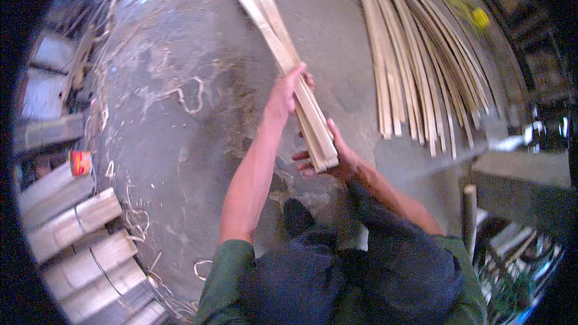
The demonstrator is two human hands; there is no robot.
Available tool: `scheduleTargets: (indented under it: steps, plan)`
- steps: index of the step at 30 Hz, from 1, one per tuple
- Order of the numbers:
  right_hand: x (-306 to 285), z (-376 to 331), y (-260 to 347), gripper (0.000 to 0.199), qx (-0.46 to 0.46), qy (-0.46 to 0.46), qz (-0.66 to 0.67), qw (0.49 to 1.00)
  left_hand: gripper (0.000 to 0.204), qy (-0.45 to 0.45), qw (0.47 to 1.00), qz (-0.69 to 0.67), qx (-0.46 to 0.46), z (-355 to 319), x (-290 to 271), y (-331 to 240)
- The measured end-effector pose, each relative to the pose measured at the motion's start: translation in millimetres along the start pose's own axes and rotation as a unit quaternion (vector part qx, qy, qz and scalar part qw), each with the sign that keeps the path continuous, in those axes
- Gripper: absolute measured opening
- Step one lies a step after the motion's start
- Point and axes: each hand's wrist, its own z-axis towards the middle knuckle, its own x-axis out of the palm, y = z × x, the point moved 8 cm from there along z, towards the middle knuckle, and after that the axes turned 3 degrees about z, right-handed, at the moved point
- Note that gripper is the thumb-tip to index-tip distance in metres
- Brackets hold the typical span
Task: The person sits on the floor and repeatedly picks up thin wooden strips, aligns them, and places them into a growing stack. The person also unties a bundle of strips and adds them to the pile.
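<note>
A bundle of long, pale wooden strips (271, 27) slants from the top edge of the head view down to just in front of my knees. My left hand (288, 91) is wrapped round the bundle a little above its near end. Close to that end, my right hand (337, 153) cups the strips from below and the right side, its fingertips showing past their left edge. The strips lie tight together at the near end and fan apart slightly toward the far one.
Many loose wooden strips (415, 66) lie spread on the concrete floor (198, 144) at the right. Tied stacks of wood slats (90, 265) line the left side, with a red-orange can (80, 163) on them. A post (469, 216) and a block (524, 174) stand at right.
</note>
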Motion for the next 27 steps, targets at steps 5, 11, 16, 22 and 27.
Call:
scheduleTargets:
  steps: [5,11,16,22,27]
  plan:
    - [-36.8,-41.0,-5.1,0.070,-0.030,-0.123,-0.008,0.992,0.017,0.065,0.995,-0.067,-0.023,-1.7,16.6,49.6]
    - [-29.8,-75.6,-27.3,0.067,-0.059,-0.120,-0.117,0.984,0.050,0.114,0.987,-0.108,-0.035,-59.8,48.2,46.7]
    - [-30.0,-57.2,-62.1,0.071,0.068,-0.111,-0.051,0.990,0.054,0.086,0.972,-0.215,-0.044,-66.3,16.6,26.4]
    - [-36.5,-16.8,-18.7,0.059,-0.089,-0.148,-0.248,0.953,0.038,-0.030,0.999,-0.002,0.023,-48.4,-8.9,16.3]
    - [-36.2,-51.1,-10.1,0.061,-0.179,-0.191,-0.341,0.903,0.027,-0.022,0.998,0.055,0.031,-55.1,21.1,30.5]
